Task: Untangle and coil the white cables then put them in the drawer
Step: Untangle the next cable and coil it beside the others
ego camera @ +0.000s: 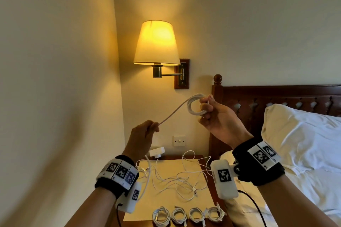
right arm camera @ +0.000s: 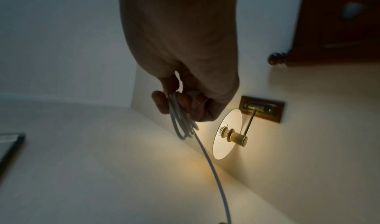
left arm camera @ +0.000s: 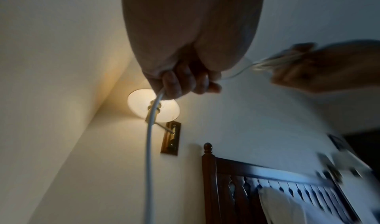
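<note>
My right hand [ego camera: 206, 108] is raised in front of the headboard and pinches a small coil of white cable [ego camera: 194, 106], seen edge-on in the right wrist view as cable loops [right arm camera: 182, 123]. From the coil a straight run of the white cable [ego camera: 173, 111] slants down-left into my left hand [ego camera: 149, 127], whose curled fingers grip it; the cable tail [left arm camera: 150, 138] hangs below that hand. A tangle of loose white cables [ego camera: 177, 178] lies on the nightstand [ego camera: 208, 188]. Several coiled cables [ego camera: 188, 215] sit in a row at its front edge. No drawer is in view.
A lit wall lamp [ego camera: 156, 44] hangs just above and left of my hands. A wooden headboard [ego camera: 276, 97] and bed with white pillow [ego camera: 299, 131] fill the right. A white plug adapter [ego camera: 156, 152] and wall switch [ego camera: 179, 141] sit behind the nightstand. A wall closes the left side.
</note>
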A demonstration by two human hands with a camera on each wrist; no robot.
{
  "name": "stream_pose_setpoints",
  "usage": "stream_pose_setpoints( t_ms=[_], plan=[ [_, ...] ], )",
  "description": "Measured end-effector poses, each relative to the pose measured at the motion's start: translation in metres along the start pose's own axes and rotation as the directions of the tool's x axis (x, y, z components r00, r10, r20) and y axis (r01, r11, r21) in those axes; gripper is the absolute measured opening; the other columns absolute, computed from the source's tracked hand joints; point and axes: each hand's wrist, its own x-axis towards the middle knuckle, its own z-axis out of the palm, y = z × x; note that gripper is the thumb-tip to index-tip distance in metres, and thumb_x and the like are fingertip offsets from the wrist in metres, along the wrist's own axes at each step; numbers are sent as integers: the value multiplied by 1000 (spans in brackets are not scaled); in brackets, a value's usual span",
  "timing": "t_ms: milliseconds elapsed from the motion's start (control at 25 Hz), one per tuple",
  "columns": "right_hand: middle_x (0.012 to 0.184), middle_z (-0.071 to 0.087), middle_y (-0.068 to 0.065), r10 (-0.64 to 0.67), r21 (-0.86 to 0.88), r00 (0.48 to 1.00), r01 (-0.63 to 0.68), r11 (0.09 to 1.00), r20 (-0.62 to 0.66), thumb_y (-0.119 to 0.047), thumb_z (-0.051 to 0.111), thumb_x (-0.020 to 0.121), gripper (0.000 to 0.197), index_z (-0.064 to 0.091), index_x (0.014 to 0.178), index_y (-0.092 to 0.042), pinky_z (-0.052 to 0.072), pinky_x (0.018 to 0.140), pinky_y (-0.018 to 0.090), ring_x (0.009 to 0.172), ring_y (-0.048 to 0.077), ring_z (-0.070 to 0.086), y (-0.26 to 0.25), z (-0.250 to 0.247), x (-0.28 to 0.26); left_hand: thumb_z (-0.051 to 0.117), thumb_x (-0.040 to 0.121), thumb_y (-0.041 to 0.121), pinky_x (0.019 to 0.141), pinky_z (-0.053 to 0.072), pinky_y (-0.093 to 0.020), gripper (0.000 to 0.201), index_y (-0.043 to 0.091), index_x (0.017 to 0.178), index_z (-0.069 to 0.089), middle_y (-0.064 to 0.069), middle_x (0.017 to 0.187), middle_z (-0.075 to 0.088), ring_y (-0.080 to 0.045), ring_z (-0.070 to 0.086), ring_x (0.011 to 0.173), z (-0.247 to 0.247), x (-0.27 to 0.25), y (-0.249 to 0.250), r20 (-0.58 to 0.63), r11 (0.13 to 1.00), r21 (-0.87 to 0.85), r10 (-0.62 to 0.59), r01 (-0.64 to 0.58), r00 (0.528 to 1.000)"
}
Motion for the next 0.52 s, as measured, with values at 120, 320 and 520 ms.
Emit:
stream_pose_setpoints(
  t_ms=[120, 320, 520],
  plan=[
    [67, 58, -5, -95, -436, 993, 58, 898, -64, -32, 38, 104, 32, 62, 91, -15, 37, 64, 24, 62, 9, 43, 6, 2, 9, 46, 99, 35, 58, 44, -26, 29, 26, 73, 55, 15, 63, 57, 0, 51, 53, 5, -8, 24, 283, 949, 241, 133, -205, 950],
    [73, 65, -8, -126, -836, 984, 171, 521, 123, -28, 45, 103, 28, 68, 98, -13, 42, 65, 20, 65, 0, 54, 25, 7, 11, 53, 96, 37, 55, 32, -9, 21, 27, 80, 63, 20, 63, 55, 1, 49, 53, -3, 8, 82, 185, 851, 278, 408, -445, 894],
    [70, 65, -7, -43, -799, 994, 105, 592, 99, -28, 40, 104, 30, 68, 94, -21, 41, 64, 22, 64, 6, 53, 26, 7, 4, 32, 91, 60, 55, 41, -24, 46, 24, 87, 61, 9, 72, 66, -9, 56, 61, -9, 20, 80, 83, 830, 426, 360, -359, 929]
  ],
)
